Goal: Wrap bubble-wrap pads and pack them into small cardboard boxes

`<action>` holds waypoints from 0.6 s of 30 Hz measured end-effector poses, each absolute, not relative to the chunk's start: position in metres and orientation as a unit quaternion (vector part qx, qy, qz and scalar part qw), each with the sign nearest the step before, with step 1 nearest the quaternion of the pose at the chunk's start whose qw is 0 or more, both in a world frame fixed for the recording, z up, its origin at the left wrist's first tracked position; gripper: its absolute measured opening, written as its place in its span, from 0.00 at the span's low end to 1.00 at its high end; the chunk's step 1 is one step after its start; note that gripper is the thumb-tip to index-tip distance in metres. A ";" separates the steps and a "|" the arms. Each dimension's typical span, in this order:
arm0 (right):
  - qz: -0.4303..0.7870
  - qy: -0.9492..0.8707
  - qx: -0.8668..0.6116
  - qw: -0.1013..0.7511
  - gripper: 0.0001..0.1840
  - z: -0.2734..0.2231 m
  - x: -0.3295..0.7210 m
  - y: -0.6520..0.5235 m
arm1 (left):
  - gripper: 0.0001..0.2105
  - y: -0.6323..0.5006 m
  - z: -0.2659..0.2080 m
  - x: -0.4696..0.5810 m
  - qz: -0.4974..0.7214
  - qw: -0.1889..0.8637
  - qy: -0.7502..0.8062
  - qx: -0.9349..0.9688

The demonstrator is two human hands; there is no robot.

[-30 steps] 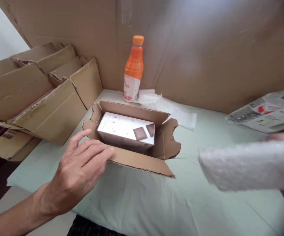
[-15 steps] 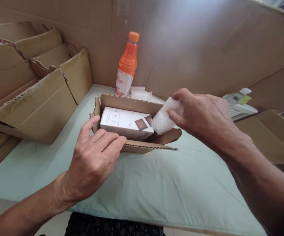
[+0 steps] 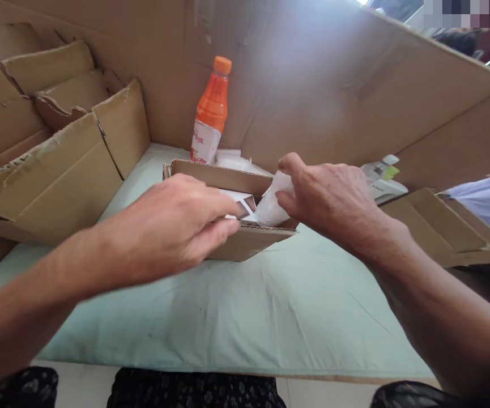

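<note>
A small cardboard box (image 3: 236, 243) stands on the pale green cloth with its top open. Inside it lies a white printed carton (image 3: 248, 214) with dark brown squares on it. My right hand (image 3: 327, 184) pinches a piece of bubble wrap (image 3: 273, 203) at the box's right end, against the carton. Over the left part of the box is my left hand (image 3: 185, 221), slightly blurred, its fingers stretched toward the carton and its thumb apart. This hand hides much of the carton; whether it touches it, I cannot tell.
An orange bottle (image 3: 211, 113) stands behind the box, beside white plastic packaging (image 3: 234, 162). Large cardboard bins (image 3: 70, 175) fill the left. A clear bottle (image 3: 378, 168) and another cardboard box (image 3: 435, 226) are at right. A tall cardboard wall (image 3: 312, 73) closes the back.
My left hand has left the box's front left edge and moved right, over the carton. My right hand has pushed the bubble wrap slightly lower into the box. The view has shifted slightly.
</note>
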State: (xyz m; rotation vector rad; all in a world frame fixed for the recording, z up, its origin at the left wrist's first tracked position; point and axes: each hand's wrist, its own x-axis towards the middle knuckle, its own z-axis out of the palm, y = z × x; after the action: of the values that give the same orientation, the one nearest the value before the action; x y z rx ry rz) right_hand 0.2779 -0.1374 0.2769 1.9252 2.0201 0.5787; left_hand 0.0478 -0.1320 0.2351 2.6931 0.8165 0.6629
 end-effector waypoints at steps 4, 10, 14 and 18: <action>0.185 0.715 0.663 0.122 0.25 0.276 0.291 -0.140 | 0.14 -0.082 0.241 0.088 0.108 0.209 0.279 0.931; 0.160 0.721 0.667 0.099 0.18 0.281 0.303 -0.136 | 0.17 -0.050 0.230 0.128 0.030 0.242 0.240 0.940; 0.172 0.726 0.660 0.087 0.13 0.279 0.299 -0.135 | 0.16 -0.053 0.228 0.137 -0.007 0.213 0.231 0.949; 0.186 0.739 0.645 0.068 0.12 0.273 0.297 -0.139 | 0.13 -0.056 0.221 0.144 0.026 0.208 0.223 0.952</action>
State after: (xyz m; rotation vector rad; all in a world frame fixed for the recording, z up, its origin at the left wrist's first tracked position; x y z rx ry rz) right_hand 0.2973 -0.1393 0.2727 1.9416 2.2246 0.5597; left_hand 0.1436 -0.0558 0.2206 2.6506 0.6204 0.0716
